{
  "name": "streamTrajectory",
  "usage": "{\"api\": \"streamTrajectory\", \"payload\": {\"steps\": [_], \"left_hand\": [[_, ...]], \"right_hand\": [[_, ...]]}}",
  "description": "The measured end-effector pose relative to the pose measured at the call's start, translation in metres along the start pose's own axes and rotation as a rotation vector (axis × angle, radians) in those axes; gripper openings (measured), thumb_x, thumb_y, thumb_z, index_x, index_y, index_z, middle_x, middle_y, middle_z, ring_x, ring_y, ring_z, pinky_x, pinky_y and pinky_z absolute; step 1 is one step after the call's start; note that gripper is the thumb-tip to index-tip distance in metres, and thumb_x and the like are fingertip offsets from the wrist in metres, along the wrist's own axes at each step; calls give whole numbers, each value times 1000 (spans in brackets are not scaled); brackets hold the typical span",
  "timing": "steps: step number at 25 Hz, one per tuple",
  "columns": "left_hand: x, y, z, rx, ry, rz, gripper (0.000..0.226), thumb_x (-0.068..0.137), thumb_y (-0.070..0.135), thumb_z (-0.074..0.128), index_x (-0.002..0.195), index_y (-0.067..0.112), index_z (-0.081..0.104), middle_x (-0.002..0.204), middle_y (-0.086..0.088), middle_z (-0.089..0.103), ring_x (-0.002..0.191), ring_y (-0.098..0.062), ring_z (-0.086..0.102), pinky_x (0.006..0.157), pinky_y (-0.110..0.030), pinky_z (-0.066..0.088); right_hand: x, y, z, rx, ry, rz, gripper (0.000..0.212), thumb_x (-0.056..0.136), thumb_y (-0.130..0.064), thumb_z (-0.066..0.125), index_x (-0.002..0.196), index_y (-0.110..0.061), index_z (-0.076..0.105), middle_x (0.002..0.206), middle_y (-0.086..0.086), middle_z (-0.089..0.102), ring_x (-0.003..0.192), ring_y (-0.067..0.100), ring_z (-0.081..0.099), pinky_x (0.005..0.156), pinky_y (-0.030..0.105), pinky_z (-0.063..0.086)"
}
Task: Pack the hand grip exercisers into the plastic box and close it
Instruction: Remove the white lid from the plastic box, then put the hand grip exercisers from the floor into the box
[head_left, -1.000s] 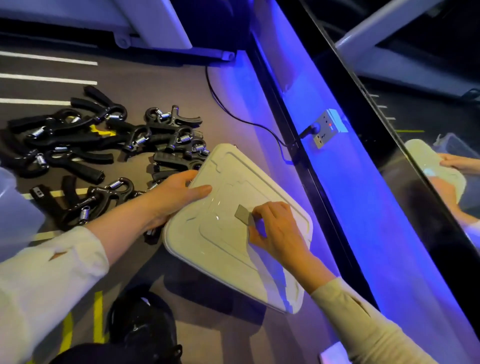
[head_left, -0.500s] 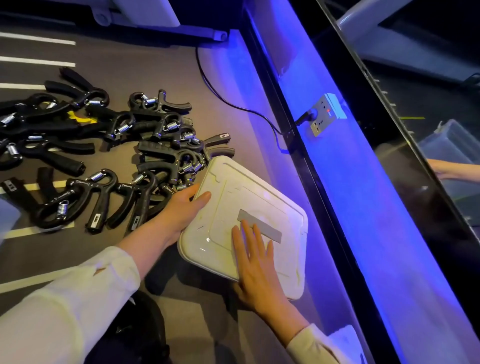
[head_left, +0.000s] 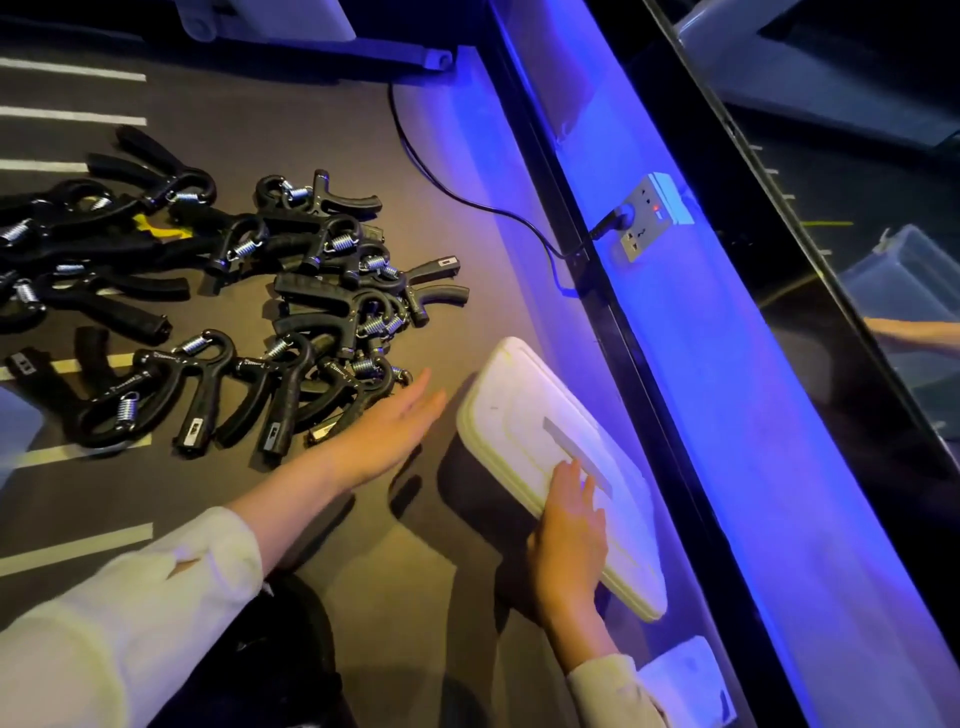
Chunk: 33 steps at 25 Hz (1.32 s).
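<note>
A white plastic box lid (head_left: 540, 441), rectangular with rounded corners, moulded ridges and a grey strip (head_left: 574, 454) on top, lies on the dark floor (head_left: 374, 561) just beside the black base edge of a blue-lit wall (head_left: 675, 322). The right hand (head_left: 569, 530) rests flat on its near end, fingers straight and together, its grip not closed round anything. The left hand (head_left: 387, 436) hovers between the lid and the hand grip exercisers (head_left: 270, 343), fingers straight and relaxed, holding nothing and apart from the lid. The exercisers lie in a loose tangle to the left: black curved handles with ribbed grip surfaces and bare metal coil springs, the nearest just beside the left hand's fingertips. A strip of bare floor separates pile and lid. A black cable (head_left: 467, 202) runs to a wall socket (head_left: 652, 215) beyond.
</note>
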<state>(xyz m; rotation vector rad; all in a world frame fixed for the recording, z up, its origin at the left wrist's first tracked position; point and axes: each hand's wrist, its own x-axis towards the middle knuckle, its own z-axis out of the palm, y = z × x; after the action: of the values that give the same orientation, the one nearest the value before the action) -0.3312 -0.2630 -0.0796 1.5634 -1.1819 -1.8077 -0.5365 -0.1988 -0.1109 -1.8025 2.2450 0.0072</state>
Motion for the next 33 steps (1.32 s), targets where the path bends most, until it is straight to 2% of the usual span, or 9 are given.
{"api": "streamTrajectory", "payload": {"steps": [4,7,15,17,19,22,27,30,33], "left_hand": [[-5,-12,10,1085,25,233,73,92,55,29,145,28,-13,154,-1,-17,141,-24,-17,114,-49,-3],[-7,-7,22,1316,19,323,77,90,62,19,144,21,-17,152,-5,-25,138,-26,-26,113,-53,-6],[-18,-15,17,1336,-10,317,115,53,76,-27,147,14,-3,155,-6,-15,141,-24,-16,113,-44,-1],[-25,-20,8,1260,40,346,105,64,73,-15,147,14,7,156,-7,-3,143,-22,-6,114,-40,-1],[-36,-20,-6,1165,166,458,90,77,67,3,140,12,34,149,-10,31,138,-21,26,113,-34,6],[-58,-18,-31,1082,412,641,56,88,51,33,109,9,64,111,-6,66,103,-23,61,102,-32,27],[-109,-5,-87,1046,736,561,45,89,42,40,113,10,59,111,-6,61,100,-22,56,92,-31,32],[-157,-4,-132,1057,891,423,44,85,40,42,118,12,51,107,-7,53,94,-23,51,78,-32,36],[-214,-16,-178,1102,1013,281,51,80,42,37,119,10,48,110,-10,51,94,-29,52,74,-40,41]], "right_hand": [[22,-6,21,-160,-30,152,78,87,-5,61,148,-7,11,156,13,17,143,38,17,111,59,19],[43,-17,38,-128,-96,163,77,92,1,51,149,-12,1,159,10,-3,144,41,-1,107,66,14],[49,-20,62,-123,-295,157,91,90,-54,44,150,-11,-10,158,9,-13,145,35,-6,103,68,20],[50,-25,60,-51,-220,137,85,92,-57,35,150,-10,-5,159,8,-5,146,30,0,106,63,20],[53,-40,54,198,-101,39,73,96,-46,37,150,-9,5,158,8,9,144,27,13,111,48,21],[54,-82,37,546,17,-117,54,96,-30,46,143,-12,26,143,9,37,129,25,39,103,31,31],[35,-199,9,774,-2,-569,53,91,-38,40,137,-10,38,130,2,44,119,12,44,100,26,37],[3,-273,-8,742,-7,-908,55,92,-42,34,134,-7,42,127,-1,42,117,9,42,98,18,33],[-35,-333,-19,661,13,-1114,54,93,-42,32,134,-8,42,132,6,45,120,15,45,95,22,37]]}}
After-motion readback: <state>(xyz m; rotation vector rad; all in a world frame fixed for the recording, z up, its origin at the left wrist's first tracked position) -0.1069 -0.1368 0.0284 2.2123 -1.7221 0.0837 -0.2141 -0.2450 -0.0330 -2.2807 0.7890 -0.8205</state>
